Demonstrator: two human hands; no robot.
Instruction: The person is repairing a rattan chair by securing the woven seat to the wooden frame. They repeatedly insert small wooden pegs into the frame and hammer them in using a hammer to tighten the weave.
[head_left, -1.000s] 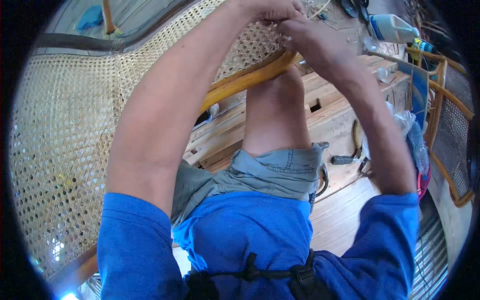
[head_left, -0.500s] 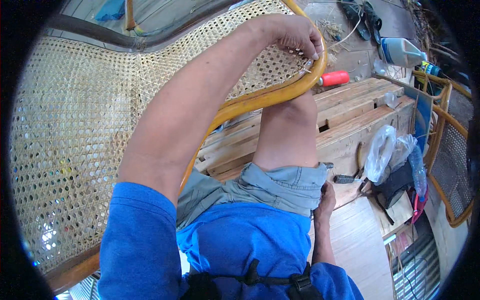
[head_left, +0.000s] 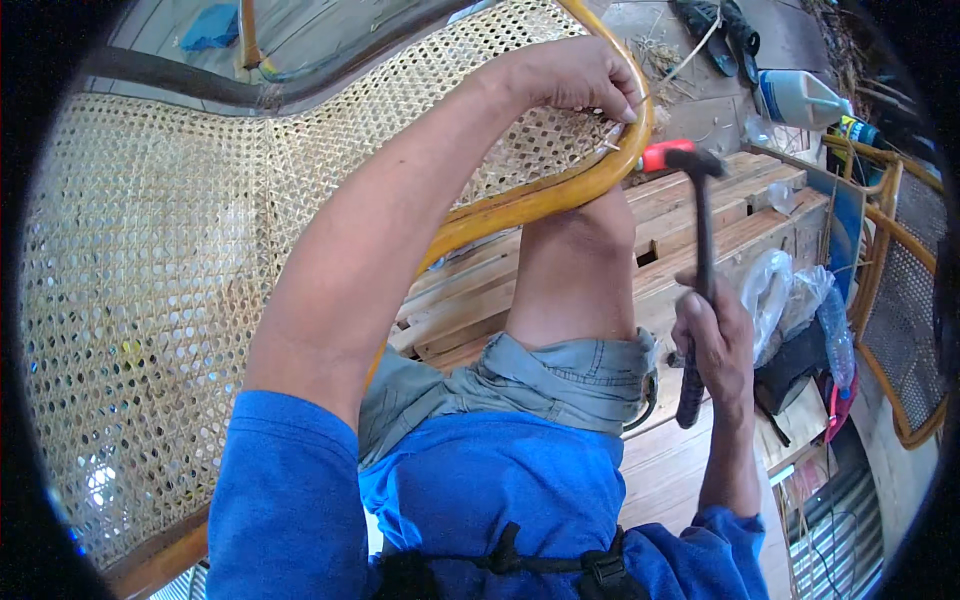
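A yellow-brown rattan frame [head_left: 545, 203] with woven cane webbing [head_left: 165, 240] lies across my left side and over my thigh. My left hand [head_left: 590, 78] is closed in a pinch at the inner edge of the frame's rounded end; what its fingertips hold is too small to make out. Just below them, a small pale peg [head_left: 611, 140] sticks up where webbing meets frame. In my right hand [head_left: 715, 335] is a dark hammer [head_left: 703, 225], gripped by the handle, its head raised to the right of the rounded end and apart from it.
Under my knee is a stack of wooden boards [head_left: 720, 205]. A red bottle [head_left: 660, 154] lies behind the hammer head. Plastic bags [head_left: 770, 285] sit right of my right hand, a white jug [head_left: 797, 100] and sandals [head_left: 735, 40] farther off, and another cane frame [head_left: 900, 310] at far right.
My right hand has come up from beside my hip and now holds the hammer raised. My left hand stays at the frame's rounded end, its fingers slightly shifted.
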